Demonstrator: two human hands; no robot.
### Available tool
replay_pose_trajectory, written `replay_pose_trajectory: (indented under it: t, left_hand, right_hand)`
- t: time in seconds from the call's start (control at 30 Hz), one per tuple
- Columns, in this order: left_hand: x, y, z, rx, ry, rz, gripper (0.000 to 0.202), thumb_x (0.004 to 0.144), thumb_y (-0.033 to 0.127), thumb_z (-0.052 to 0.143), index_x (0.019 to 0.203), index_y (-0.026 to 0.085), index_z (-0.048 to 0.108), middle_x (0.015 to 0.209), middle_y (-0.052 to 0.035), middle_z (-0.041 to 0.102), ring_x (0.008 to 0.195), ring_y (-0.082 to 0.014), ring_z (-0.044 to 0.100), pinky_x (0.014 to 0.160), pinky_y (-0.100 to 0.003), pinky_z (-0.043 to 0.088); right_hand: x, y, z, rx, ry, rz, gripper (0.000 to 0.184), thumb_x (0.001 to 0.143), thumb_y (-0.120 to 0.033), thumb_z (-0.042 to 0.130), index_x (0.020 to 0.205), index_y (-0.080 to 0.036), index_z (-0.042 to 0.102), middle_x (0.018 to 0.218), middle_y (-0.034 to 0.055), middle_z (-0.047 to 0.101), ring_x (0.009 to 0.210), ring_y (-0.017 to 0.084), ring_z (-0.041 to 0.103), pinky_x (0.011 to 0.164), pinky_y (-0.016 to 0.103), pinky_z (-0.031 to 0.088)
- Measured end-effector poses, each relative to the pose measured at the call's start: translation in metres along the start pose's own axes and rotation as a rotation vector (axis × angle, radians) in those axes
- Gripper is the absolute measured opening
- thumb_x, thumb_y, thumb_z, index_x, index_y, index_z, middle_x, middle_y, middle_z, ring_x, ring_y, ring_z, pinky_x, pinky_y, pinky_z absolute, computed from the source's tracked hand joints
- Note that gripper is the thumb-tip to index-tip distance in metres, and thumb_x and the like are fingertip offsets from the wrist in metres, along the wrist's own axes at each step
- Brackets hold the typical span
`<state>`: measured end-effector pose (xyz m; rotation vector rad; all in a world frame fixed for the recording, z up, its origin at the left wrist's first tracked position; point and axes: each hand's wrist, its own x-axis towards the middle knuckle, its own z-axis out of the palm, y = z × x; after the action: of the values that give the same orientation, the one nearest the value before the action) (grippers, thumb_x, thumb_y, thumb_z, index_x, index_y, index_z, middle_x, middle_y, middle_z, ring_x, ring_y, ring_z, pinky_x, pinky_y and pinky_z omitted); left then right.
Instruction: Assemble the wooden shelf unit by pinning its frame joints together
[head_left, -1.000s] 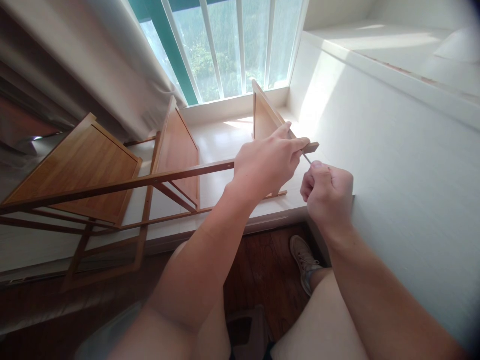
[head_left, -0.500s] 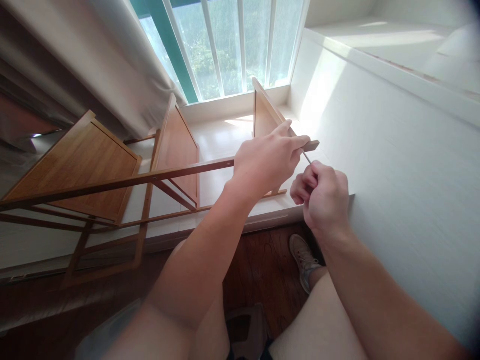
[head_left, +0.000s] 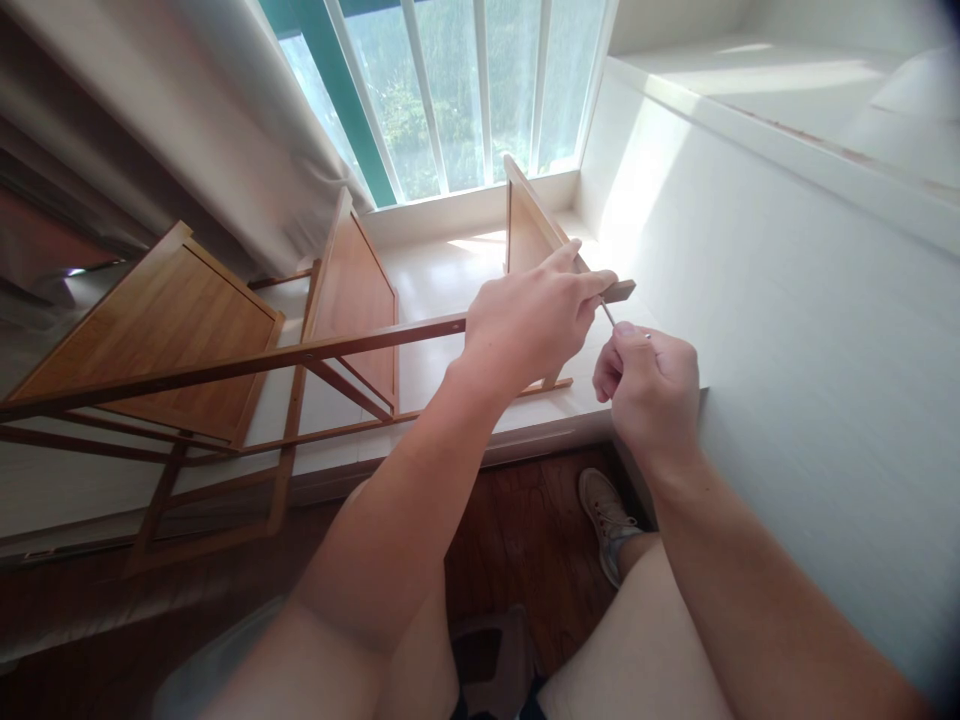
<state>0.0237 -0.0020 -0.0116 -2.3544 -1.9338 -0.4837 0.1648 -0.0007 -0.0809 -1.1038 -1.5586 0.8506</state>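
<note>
A wooden shelf rack (head_left: 360,342) lies on its side, its brown panels standing upright between long rails. My left hand (head_left: 529,315) is wrapped over the right end of the upper rail, beside the end panel (head_left: 529,225), with the index finger stretched along that panel. Close by, my right hand (head_left: 651,385) is closed in a pinch on a thin metal hex key (head_left: 608,313). The key's tip meets the rail just under my left fingertips; the fastener there is hidden. A small metal bit shows at the right knuckles.
The rack rests on a white window ledge (head_left: 431,270) below a barred window (head_left: 450,90). A white wall panel (head_left: 787,330) rises close on the right, and a beige curtain (head_left: 247,130) hangs left. Below are a dark wood floor (head_left: 517,520) and a stool (head_left: 517,640).
My right hand has turned about the hex key, and its fingers have shifted slightly right. My left hand and the rack are almost unmoved.
</note>
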Motion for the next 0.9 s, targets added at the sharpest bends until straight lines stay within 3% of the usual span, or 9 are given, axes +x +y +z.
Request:
replay_pose_trajectory:
  t: [0.3,0.6,0.9]
  left_hand:
    - [0.0,0.0,0.001,0.0,-0.008,-0.006,0.04,0.102,0.033,0.035,0.125,0.046,0.064,0.153,0.0042,0.047,0.099,-0.0245,0.066,0.067,-0.037,0.045]
    - [0.0,0.0,0.001,0.009,-0.004,0.002,0.041,0.101,0.03,0.036,0.128,0.044,0.063,0.154,0.003,0.045,0.098,-0.0255,0.066,0.066,-0.038,0.044]
    - [-0.001,-0.001,0.001,0.014,-0.002,-0.003,0.042,0.101,0.03,0.033,0.126,0.045,0.063,0.154,0.0041,0.045,0.096,-0.0245,0.067,0.064,-0.038,0.044]
  right_hand:
    - [-0.008,-0.004,-0.001,0.047,0.002,0.025,0.047,0.099,-0.033,0.043,0.053,-0.025,0.037,0.044,-0.003,0.039,0.041,0.014,0.039,0.045,0.031,0.031]
    - [0.001,0.002,-0.005,-0.23,-0.098,-0.063,0.049,0.101,-0.035,0.04,0.054,-0.022,0.044,0.048,-0.0011,0.046,0.049,0.014,0.043,0.054,0.031,0.031]
    - [0.003,-0.001,-0.007,-0.386,-0.067,-0.16,0.045,0.102,-0.033,0.037,0.058,-0.023,0.041,0.048,-0.0014,0.044,0.047,0.014,0.04,0.054,0.031,0.027]
